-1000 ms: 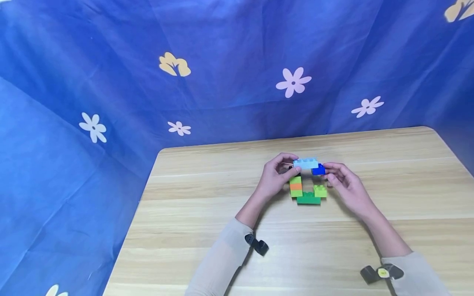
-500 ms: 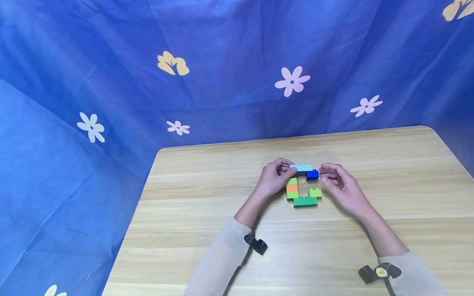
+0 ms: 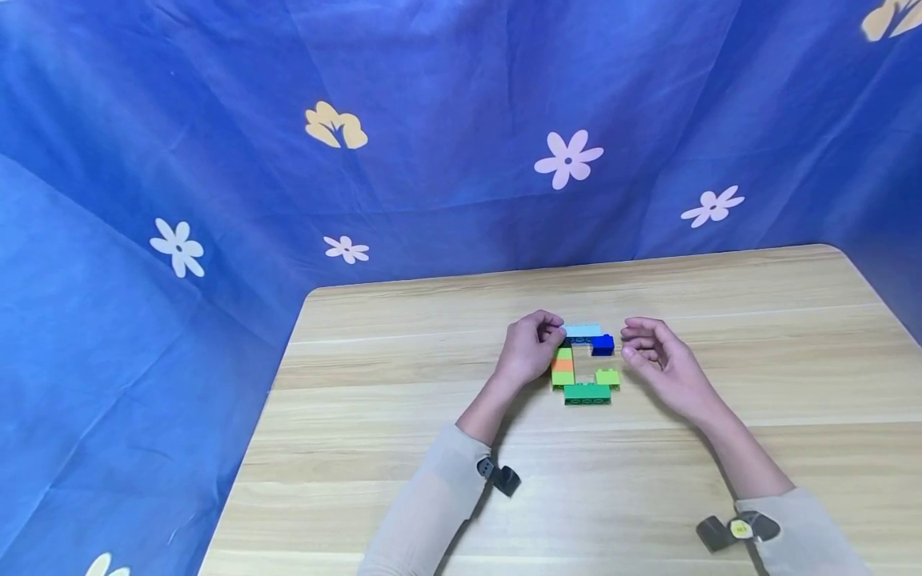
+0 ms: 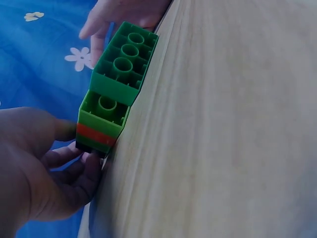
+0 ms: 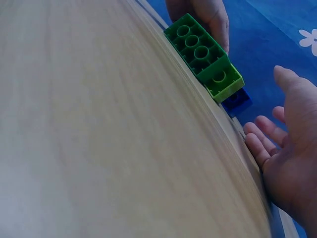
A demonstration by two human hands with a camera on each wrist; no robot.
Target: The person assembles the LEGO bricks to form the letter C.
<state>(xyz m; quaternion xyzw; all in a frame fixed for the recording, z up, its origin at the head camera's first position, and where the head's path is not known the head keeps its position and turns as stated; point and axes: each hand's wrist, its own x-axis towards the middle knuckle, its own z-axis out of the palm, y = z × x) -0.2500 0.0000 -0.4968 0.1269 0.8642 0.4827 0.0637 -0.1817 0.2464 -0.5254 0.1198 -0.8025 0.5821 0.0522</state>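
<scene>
Several toy building bricks are joined into a C-shaped frame on the table, its gap facing right. A light blue brick (image 3: 582, 330) forms the far side and a green brick (image 3: 587, 394) the near side, hollow underside toward me. On the left, lime bricks sandwich an orange brick (image 3: 563, 366); a black brick (image 4: 89, 148) shows at that stack's far end in the left wrist view. A dark blue brick (image 3: 603, 346) and a lime brick (image 3: 607, 378) flank the gap. My left hand (image 3: 529, 352) grips the far left corner. My right hand (image 3: 666, 364), fingers loosely bent, stays apart, right of the frame.
The wooden table (image 3: 403, 448) reaches to a blue curtain (image 3: 446, 184) with flower prints behind it. Black wrist cameras are strapped over both sleeves (image 3: 432, 496).
The left hand has drawn the brick frame slightly left and toward me and laid it down flatter. The right hand has let go of the dark blue brick and now stands off it.
</scene>
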